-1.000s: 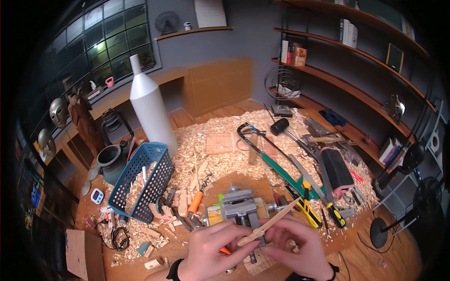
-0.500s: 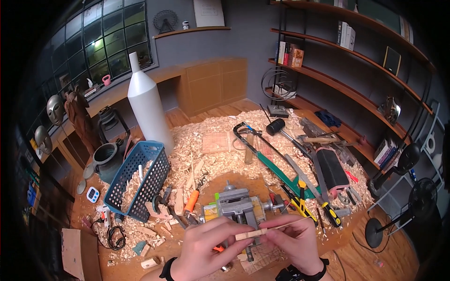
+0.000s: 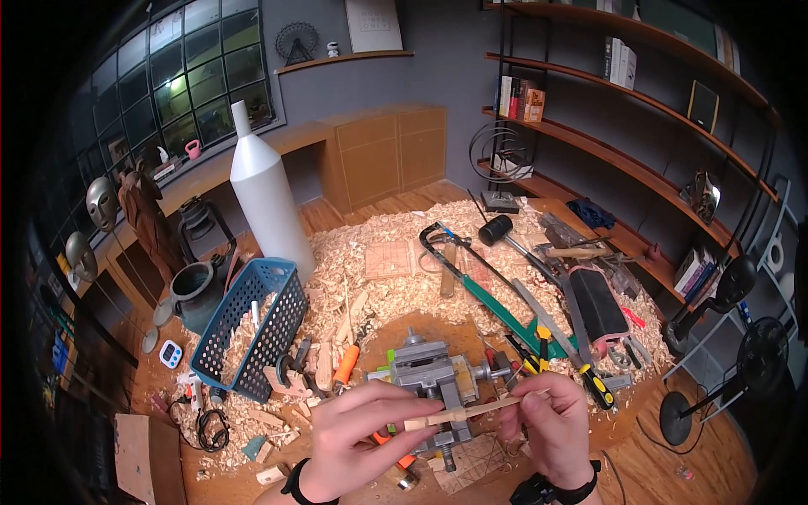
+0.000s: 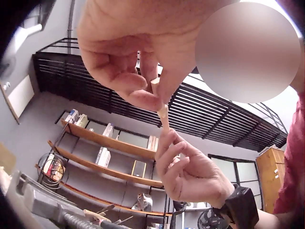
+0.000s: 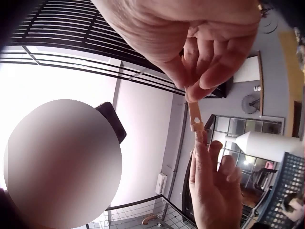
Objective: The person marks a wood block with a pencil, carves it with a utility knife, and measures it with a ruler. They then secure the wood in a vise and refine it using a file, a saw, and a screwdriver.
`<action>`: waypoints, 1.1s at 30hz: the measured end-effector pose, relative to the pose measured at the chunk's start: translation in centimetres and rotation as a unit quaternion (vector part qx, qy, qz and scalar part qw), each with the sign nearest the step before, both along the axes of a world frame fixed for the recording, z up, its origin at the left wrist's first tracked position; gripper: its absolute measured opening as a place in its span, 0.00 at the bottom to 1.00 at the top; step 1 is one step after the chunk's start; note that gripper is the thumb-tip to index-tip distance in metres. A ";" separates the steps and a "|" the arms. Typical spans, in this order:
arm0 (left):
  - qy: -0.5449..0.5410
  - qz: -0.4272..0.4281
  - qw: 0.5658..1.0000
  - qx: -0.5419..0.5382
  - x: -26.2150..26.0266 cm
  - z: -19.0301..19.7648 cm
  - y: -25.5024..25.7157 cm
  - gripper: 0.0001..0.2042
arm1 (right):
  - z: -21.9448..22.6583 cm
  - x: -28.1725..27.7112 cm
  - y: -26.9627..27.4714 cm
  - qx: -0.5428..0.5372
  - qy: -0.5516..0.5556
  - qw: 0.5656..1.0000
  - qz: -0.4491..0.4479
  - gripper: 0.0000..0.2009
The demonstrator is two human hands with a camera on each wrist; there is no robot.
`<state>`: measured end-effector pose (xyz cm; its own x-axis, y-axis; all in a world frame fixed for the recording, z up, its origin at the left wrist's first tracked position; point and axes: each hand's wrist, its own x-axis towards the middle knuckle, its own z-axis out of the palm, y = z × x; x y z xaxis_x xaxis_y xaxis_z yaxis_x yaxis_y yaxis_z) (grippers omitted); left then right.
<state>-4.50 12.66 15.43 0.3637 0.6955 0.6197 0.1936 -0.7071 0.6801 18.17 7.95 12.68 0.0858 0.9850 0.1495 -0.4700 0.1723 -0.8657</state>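
A slim carved wooden piece [image 3: 457,414] lies almost level above the metal vise [image 3: 427,368] in the head view. My left hand [image 3: 358,438] pinches its thicker left end between thumb and fingers. The thinner right end is pinched by my right hand [image 3: 555,429]. A small raised collar stands near the middle of the piece, between the hands. In the right wrist view a small pale notch shows on the wooden piece [image 5: 195,114], and my left hand [image 5: 214,186] grips it below.
Wood shavings [image 3: 379,278] cover much of the bench. A blue basket [image 3: 252,328] and an orange-handled tool [image 3: 346,364] stand left of the vise; a green saw [image 3: 497,307], a black mallet [image 3: 496,229] and a yellow-black tool handle [image 3: 596,387] lie to the right.
The wooden piece has turned from a steep slant to nearly level. My right hand has shifted outward to its thin end, and more of the piece shows between the hands.
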 end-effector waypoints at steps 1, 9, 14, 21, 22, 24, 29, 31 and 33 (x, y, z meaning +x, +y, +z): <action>-0.009 -0.002 1.000 -0.005 -0.1 -0.1 0.1 0.12 | -0.1 0.2 0.0 0.004 -0.007 1.000 -0.008 0.07; -0.046 -0.033 0.996 -0.069 -0.7 -0.8 0.7 0.09 | -1.4 1.8 0.1 0.014 -0.048 0.998 -0.049 0.05; -0.143 -0.029 0.968 -0.204 -0.8 -1.1 0.5 0.08 | -1.9 2.7 0.6 -0.001 -0.076 0.989 -0.128 0.11; -0.078 -0.016 0.974 -0.214 -0.9 -1.4 1.5 0.08 | -0.9 1.3 1.0 -0.022 -0.315 0.929 -0.190 0.14; -0.049 -0.013 0.977 -0.208 -0.9 -1.3 1.5 0.07 | -0.5 1.0 0.5 0.007 -0.329 0.931 -0.158 0.17; -0.021 -0.010 0.979 -0.202 -0.8 -1.1 1.6 0.07 | -0.3 0.9 -0.1 0.040 -0.351 0.929 -0.109 0.17; 0.075 -0.063 0.981 -0.168 -0.2 -0.6 1.1 0.07 | 2.7 -0.7 -2.0 0.104 -0.521 0.847 -0.022 0.14; 0.058 -0.085 0.977 -0.184 -0.1 -1.5 0.9 0.08 | 0.9 -0.8 -2.1 0.094 -0.519 0.849 -0.032 0.13; 0.023 -0.116 0.955 -0.273 0.0 -1.7 0.6 0.09 | 0.2 -1.1 -2.4 0.015 -0.432 0.901 0.029 0.10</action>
<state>-4.51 13.24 13.75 0.5656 0.8075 0.1677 0.1124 -0.2769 0.9543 17.12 5.56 12.91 -0.1267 0.9784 0.1633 0.3689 0.1994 -0.9078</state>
